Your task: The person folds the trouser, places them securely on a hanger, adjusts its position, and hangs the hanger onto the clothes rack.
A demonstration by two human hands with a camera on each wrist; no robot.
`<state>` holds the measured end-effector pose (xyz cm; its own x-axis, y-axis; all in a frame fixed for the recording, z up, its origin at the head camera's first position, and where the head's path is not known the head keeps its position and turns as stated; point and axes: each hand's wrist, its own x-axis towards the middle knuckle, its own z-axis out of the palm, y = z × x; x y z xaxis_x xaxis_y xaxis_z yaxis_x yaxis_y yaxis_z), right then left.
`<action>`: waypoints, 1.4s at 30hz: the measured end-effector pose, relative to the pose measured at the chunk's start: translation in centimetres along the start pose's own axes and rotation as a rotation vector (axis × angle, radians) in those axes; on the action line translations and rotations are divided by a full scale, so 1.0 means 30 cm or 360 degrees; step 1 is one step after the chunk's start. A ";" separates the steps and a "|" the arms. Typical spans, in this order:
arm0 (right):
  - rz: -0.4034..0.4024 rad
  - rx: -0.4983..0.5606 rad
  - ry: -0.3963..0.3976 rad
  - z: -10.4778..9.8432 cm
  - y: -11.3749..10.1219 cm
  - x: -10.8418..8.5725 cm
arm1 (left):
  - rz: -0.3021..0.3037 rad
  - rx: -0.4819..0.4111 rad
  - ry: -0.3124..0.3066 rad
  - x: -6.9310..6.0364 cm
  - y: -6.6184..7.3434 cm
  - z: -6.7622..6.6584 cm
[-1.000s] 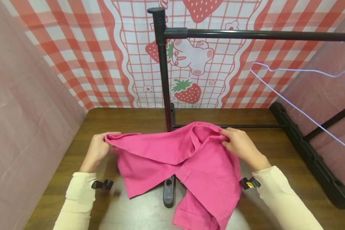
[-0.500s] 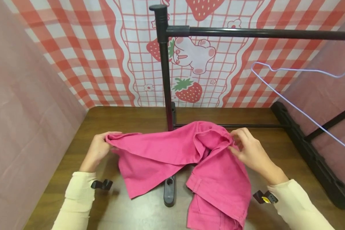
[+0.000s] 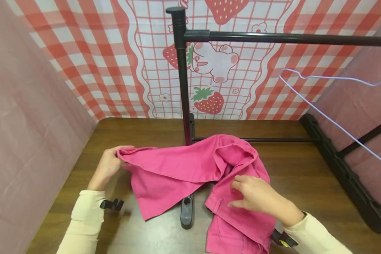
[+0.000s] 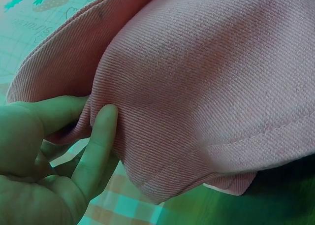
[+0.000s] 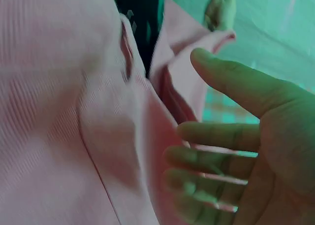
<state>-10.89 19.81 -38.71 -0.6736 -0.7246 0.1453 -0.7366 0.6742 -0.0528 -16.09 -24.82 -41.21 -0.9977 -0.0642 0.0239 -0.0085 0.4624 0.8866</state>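
A pink denim garment [image 3: 174, 165] lies bunched across the table, its waistband part hanging toward the front right. At its left end, the left hand [image 3: 109, 164] pinches a folded edge; in the left wrist view, thumb and fingers of that hand [image 4: 64, 151] grip the cloth [image 4: 197, 87]. Over the garment's right part hovers the right hand [image 3: 257, 197], fingers spread and slightly bent, gripping nothing. The right wrist view shows this hand [image 5: 266, 151] with its thumb apart from the fingers, beside the cloth [image 5: 59, 112].
A black rack with an upright post [image 3: 182, 88] and top bar [image 3: 273, 37] stands behind and right, one foot [image 3: 186, 211] partly under the garment. A lilac hanger [image 3: 330, 120] hangs at the right. Wooden table [image 3: 139, 130]; a checked curtain [image 3: 108, 63] hangs behind.
The right hand has let go of the garment's upper right edge and moved down and left over it. The garment's right part has shifted right and opened out; the left hand keeps its hold.
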 end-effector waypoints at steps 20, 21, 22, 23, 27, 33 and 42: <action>0.0004 -0.0288 -0.0082 0.179 -0.102 -0.020 | -0.0003 -0.0012 0.0019 0.004 -0.002 0.000; 0.0001 -0.0287 -0.0038 0.184 -0.100 -0.020 | 0.0000 -0.0002 0.0024 0.004 -0.001 0.001; -0.0004 -0.0280 -0.0003 0.188 -0.095 -0.019 | 0.0001 -0.0001 0.0026 0.004 -0.001 0.002; 0.0000 -0.0259 0.0013 0.188 -0.089 -0.017 | 0.0003 -0.0005 0.0028 0.003 0.000 0.003; 0.0051 -0.0108 -0.0003 0.158 -0.050 -0.014 | 0.0007 -0.0032 0.0056 0.002 0.001 0.007; 0.0238 0.0171 0.0051 0.066 0.050 -0.026 | 0.0004 -0.0099 0.0081 0.003 0.003 0.011; 0.0545 0.0456 0.0353 -0.031 0.230 -0.115 | -0.0005 -0.0099 0.0132 0.006 0.017 0.012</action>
<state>-13.57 27.09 -38.66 -0.8739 -0.3994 0.2772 -0.4828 0.7795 -0.3991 -16.29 -24.27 -40.92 -0.9885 -0.1396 0.0572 -0.0045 0.4063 0.9137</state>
